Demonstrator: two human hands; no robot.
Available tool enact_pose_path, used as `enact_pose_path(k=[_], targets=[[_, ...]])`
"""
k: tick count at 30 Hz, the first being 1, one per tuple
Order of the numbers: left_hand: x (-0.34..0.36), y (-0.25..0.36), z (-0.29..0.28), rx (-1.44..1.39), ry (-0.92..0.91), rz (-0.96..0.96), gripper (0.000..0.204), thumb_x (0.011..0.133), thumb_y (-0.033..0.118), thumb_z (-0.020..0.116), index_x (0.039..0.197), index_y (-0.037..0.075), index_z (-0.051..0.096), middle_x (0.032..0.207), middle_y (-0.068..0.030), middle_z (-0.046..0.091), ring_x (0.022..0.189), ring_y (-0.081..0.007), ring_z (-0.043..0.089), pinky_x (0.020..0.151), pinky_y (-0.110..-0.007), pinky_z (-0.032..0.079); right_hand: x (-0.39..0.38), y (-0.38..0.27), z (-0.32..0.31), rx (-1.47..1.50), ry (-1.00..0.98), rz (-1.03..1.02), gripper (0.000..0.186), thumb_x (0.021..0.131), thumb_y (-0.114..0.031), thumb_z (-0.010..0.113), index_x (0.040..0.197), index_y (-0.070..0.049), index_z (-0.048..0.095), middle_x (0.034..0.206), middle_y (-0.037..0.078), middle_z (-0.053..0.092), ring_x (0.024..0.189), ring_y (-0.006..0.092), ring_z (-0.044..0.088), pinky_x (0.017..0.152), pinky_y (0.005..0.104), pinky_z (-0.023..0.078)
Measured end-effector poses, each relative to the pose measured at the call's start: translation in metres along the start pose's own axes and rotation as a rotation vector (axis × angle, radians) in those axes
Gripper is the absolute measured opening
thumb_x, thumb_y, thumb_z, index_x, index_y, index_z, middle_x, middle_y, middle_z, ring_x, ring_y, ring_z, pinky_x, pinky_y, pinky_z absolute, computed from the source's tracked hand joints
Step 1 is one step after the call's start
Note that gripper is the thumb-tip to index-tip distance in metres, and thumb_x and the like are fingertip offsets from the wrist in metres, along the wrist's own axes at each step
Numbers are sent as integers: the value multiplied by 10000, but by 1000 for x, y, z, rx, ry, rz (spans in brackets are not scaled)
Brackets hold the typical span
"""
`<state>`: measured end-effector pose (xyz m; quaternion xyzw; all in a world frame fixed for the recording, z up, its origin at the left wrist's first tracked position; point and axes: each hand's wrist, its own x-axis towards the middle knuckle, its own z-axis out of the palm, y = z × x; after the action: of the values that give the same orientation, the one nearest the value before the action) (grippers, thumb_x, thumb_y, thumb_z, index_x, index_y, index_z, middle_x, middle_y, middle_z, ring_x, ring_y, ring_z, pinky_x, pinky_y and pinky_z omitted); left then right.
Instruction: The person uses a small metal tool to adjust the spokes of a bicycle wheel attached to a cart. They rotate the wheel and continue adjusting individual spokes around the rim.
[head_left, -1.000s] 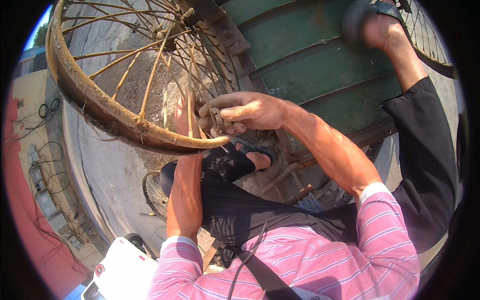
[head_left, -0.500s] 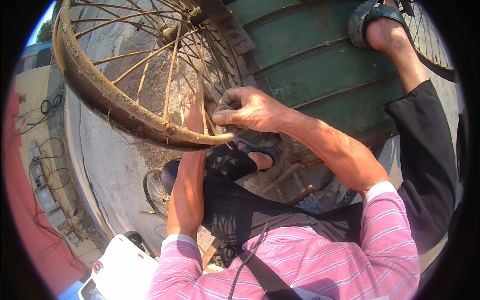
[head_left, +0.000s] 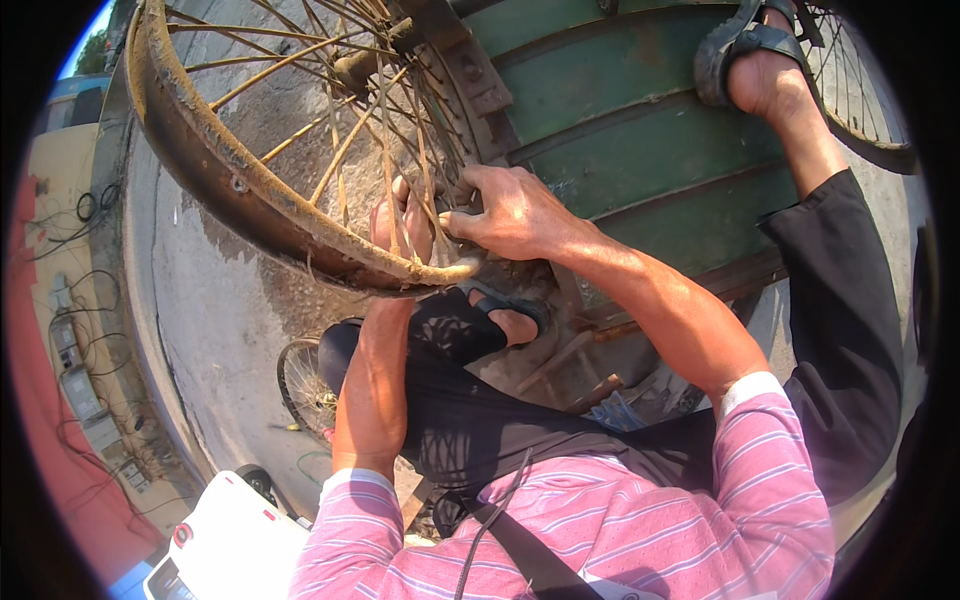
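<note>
A rusty spoked wheel (head_left: pixel 270 222) without a tyre, its rim caked with dirt, fills the upper left. My left hand (head_left: pixel 402 225) reaches up behind the rim among the spokes (head_left: pixel 338 165). Its fingers are bent and partly hidden by the spokes. From the right, my right hand (head_left: pixel 508 212) meets it at the spokes by the near end of the rim. Thumb and index finger are bent toward each other there; whatever lies between them is too small to make out. The wheel's hub (head_left: pixel 358 72) sits further up, beside a rusty metal frame (head_left: pixel 470 75).
A green slatted metal panel (head_left: pixel 640 130) adjoins the wheel on the right. My sandalled foot (head_left: pixel 765 75) rests at its far edge, near another spoked wheel (head_left: pixel 850 80). A small wheel (head_left: pixel 300 385) lies below left. A white object (head_left: pixel 235 540) stands lower left; cables (head_left: pixel 85 330) run beyond.
The wheel has turned a little: spokes have shifted and a hole in the rim now shows. My right hand's grip has loosened somewhat and its fingers have moved slightly right.
</note>
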<state>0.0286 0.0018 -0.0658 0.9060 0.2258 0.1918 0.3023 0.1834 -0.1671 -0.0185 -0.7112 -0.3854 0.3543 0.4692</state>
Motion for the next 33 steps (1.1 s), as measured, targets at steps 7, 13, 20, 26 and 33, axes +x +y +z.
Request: enact_pose_path(k=[7,13,20,26,33], targets=[[12,13,-7,-400,-63,-276,251,1096,257,641,1093,23,730,903,15,701,797,-53,589,672,-247,462,7,-18,9,-199,34,10,391,865,-288,740,1087,31,694,1016,292,745,994,479,721,866,516,562],[6,34,-10,-577,29,-277,180,1057,187,689,1054,8,706,918,-15,709,836,-74,623,724,-251,510,5,10,-17,517,-373,-27,504,940,-239,740,1345,48,657,1011,98,712,886,160,624,780,342,512],[-8,25,-46,-851,-401,-461,295,993,235,801,1130,46,621,992,11,664,881,-80,608,724,-281,520,-2,18,-23,563,-458,39,557,978,-188,727,1484,9,600,1008,15,675,884,100,564,774,285,485],[-2,23,-49,-645,-521,-577,409,1003,224,792,1319,10,643,1061,-15,707,886,-107,652,722,-297,549,7,46,-3,582,-366,-15,599,968,-232,762,1496,-3,597,1023,22,714,879,98,571,760,282,482],[-22,-13,-32,-1263,-361,-843,307,1028,209,751,1221,-17,677,1017,-52,722,853,-129,680,717,-289,579,5,37,-10,569,-436,57,655,924,-288,790,1499,-30,610,1279,100,734,1096,183,677,826,334,551]])
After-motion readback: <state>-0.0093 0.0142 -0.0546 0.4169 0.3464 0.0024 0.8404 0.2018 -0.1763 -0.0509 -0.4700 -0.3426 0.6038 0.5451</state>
